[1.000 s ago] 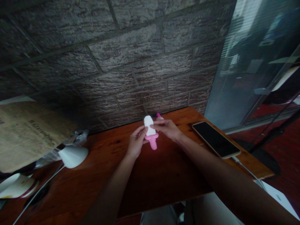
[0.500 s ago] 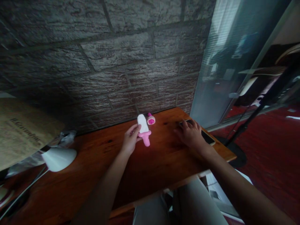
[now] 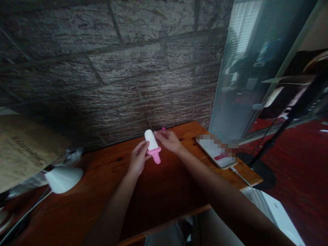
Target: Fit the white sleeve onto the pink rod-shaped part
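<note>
My left hand (image 3: 138,159) grips a popsicle-shaped piece (image 3: 151,140), a rounded white slab with a pink handle. Its thumb lies over the white part, and the pink handle (image 3: 155,157) points down toward me. Over the table, my right hand (image 3: 168,140) reaches in from the right, fingers stretched toward the white part's upper right edge. I cannot tell whether the fingertips touch it. Behind the right hand, only the magenta tip (image 3: 163,128) of a small object shows; the hand hides the rest.
A phone (image 3: 215,152) with a lit screen lies on the wooden table (image 3: 102,184) at the right, a white cable (image 3: 243,179) plugged in. To the left stand a white lamp head (image 3: 64,179) and a brown paper bag (image 3: 28,150). A brick wall (image 3: 143,75) rises behind.
My right hand has left the phone and moved left to the white piece, now covering most of the small pink object. The phone's screen has become lit. My left hand keeps its hold, slightly lower left.
</note>
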The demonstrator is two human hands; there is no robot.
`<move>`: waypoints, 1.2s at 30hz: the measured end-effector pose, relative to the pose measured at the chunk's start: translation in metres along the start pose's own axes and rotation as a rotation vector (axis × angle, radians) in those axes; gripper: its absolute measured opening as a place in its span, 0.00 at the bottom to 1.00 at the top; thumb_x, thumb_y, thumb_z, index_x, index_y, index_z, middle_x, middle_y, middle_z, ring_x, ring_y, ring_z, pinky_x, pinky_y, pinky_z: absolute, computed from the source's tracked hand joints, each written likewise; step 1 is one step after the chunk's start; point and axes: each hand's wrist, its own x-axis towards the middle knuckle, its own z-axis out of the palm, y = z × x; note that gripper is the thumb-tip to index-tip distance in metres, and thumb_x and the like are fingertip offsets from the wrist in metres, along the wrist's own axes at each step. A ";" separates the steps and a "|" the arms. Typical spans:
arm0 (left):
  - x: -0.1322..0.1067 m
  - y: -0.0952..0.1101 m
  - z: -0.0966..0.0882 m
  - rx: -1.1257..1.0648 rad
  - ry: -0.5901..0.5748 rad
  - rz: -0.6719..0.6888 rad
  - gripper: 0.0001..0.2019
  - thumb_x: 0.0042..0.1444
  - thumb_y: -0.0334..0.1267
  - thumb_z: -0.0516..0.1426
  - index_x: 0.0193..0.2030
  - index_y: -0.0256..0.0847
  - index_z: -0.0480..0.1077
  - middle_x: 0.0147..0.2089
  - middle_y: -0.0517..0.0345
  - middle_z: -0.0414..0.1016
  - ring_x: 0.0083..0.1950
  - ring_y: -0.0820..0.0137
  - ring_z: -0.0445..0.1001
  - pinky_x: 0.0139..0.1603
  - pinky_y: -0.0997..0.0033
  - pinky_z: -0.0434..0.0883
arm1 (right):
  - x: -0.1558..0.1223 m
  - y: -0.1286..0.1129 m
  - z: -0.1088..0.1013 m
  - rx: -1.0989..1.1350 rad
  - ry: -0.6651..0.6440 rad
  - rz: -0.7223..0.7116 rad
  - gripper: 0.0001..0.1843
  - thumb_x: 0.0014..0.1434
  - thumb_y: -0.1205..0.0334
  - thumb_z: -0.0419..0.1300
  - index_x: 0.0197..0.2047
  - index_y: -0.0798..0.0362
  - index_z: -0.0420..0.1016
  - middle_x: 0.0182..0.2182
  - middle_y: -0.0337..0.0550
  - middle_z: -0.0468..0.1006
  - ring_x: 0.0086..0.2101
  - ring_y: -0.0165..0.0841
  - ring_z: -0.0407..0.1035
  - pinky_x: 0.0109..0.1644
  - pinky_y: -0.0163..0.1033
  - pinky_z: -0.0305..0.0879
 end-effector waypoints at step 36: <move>0.003 0.000 0.003 -0.009 -0.036 0.079 0.22 0.43 0.49 0.68 0.42 0.38 0.77 0.41 0.51 0.81 0.38 0.64 0.79 0.38 0.67 0.74 | -0.012 0.011 0.004 0.568 -0.099 0.134 0.17 0.43 0.52 0.72 0.34 0.53 0.83 0.26 0.38 0.77 0.26 0.27 0.65 0.32 0.37 0.62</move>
